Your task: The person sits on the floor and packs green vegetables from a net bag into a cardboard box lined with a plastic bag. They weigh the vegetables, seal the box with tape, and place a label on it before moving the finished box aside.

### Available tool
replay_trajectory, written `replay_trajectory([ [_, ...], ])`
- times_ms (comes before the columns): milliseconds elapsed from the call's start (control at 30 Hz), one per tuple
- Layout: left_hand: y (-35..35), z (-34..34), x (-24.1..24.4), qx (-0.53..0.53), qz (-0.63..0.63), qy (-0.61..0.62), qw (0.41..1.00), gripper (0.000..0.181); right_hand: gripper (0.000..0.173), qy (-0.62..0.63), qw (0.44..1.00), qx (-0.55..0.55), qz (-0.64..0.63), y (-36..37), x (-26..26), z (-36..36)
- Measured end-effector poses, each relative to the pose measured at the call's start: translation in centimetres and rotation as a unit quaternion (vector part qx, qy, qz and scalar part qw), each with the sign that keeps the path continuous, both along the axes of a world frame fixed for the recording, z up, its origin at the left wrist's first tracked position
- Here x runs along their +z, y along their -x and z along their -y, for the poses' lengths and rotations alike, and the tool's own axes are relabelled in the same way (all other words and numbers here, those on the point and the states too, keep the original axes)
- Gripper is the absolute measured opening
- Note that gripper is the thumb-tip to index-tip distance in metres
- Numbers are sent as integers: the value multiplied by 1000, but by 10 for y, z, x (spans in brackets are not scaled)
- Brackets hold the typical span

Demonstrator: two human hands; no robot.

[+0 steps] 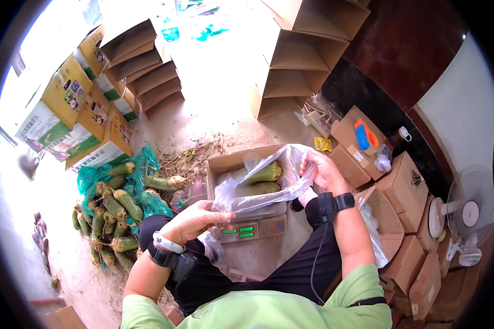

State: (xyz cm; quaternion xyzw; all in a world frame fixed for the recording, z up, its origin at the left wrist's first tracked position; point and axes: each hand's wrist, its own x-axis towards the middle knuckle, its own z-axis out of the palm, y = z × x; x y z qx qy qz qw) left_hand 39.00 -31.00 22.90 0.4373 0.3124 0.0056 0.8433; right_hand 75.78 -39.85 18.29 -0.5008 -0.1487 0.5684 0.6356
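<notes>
Between my knees an open cardboard box (247, 153) rests on a digital scale (251, 228) with lit green displays. A clear plastic bag (267, 196) lines the box, and its mouth is stretched between my hands. My left hand (199, 218) pinches the bag's near left edge. At the right side of the box, my right hand (323, 170) grips the bag's other edge, raised above the rim. Inside the bag lie green radishes (263, 172), at least two showing; the plastic partly covers them.
A pile of green radishes (125, 203) with teal netting (148, 158) lies to the left. Yellow printed cartons (90, 119) are stacked behind it. Open brown boxes (300, 51) rise ahead. On the right are cardboard boxes (401, 191), an electric fan (469, 214), an orange-and-blue tape dispenser (366, 137) and a power strip (319, 123).
</notes>
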Motion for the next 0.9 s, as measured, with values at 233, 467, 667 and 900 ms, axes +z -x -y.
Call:
replay_trajectory([
  [233, -62, -28, 37, 129, 207, -3, 970, 31, 36, -126, 986, 106, 31, 73, 64, -18],
  [467, -101, -13, 33, 96, 169, -11, 981, 32, 68, -101, 934, 203, 275, 103, 62, -46],
  [667, -110, -6, 45, -128, -37, -489, 862, 39, 77, -78, 960, 250, 97, 88, 45, -56],
  [900, -113, -51, 40, -113, -163, -443, 875, 39, 40, -17, 900, 268, 343, 52, 21, -50],
])
